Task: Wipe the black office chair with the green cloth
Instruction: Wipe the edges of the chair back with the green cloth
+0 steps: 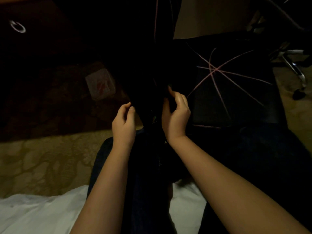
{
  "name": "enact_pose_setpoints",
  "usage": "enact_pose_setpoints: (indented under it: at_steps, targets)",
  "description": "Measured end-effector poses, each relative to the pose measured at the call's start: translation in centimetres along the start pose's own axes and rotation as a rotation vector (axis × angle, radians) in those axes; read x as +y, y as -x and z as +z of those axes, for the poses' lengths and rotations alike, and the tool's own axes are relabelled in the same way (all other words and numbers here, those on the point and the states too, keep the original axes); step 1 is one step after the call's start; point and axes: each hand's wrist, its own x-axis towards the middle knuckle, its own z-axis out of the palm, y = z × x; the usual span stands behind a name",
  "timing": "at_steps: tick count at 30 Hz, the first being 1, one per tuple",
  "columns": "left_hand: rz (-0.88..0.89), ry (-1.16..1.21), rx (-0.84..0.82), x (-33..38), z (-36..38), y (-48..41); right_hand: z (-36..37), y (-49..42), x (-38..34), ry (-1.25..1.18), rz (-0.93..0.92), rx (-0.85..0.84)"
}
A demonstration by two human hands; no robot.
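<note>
**Limp cloth, pinched at both edges**

My left grip [124, 122] pinches one edge of the cloth [148, 105], which is dark apart from a green fleck. My right grip [175, 115] pinches the other. I judge it light and floppy, best bunched first. The black office chair [228, 78] stands just right.

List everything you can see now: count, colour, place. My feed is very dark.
office chair: one, black with pink stitching, right of centre.
cloth: one, nearly black here, green glimpse low down, between the hands.
chrome base: one, silver, far right.
packet: one, pale with red mark, floor left of cloth.
sheet: one, white, bottom edge.
carpet: one, yellowish patterned, lower left.
legs: two, dark jeans, bottom centre.
left hand: one, pinches cloth's left edge.
right hand: one, grips cloth's right side.
</note>
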Motion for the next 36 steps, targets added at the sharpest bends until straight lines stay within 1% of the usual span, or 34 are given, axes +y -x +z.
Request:
enact_pose_setpoints:
  at_steps: [2,6,11,18,21,23,26,31,33,36]
  targets:
    - [0.000,0.001,0.004,-0.2,0.1,0.0,0.2,0.7,0.1,-0.005,0.026,-0.021]
    - [0.007,0.003,0.023,-0.6,0.2,-0.1,1.0,1.2,0.3,-0.121,0.136,-0.006]
    - [0.013,0.025,0.038,-1.0,0.3,-0.4,2.1,1.3,0.1,-0.162,0.255,-0.015]
    - [0.009,0.027,0.019,-1.3,0.0,-0.7,1.8,0.4,-0.4,-0.195,0.434,-0.105]
    - [0.011,0.041,0.017,-1.1,0.0,-0.5,0.8,-0.4,-0.9,-0.183,0.454,-0.106]
    - [0.016,0.050,0.011,-1.0,0.1,-0.6,0.0,-1.0,-1.4,-0.270,0.459,-0.089]
    - [0.015,0.053,-0.001,-1.1,0.0,-0.5,-1.5,-1.3,-2.4,-0.210,0.291,-0.133]
    - [0.029,0.006,0.004,-1.1,0.1,-0.2,-4.0,-2.6,-5.2,-0.244,-0.040,-0.184]
    - [0.035,-0.008,0.001,-0.9,0.1,0.1,-4.5,-3.1,-6.2,-0.272,-0.108,-0.201]
    - [0.035,-0.024,-0.008,-0.7,0.0,0.7,-4.7,-2.6,-6.5,-0.264,-0.155,-0.163]
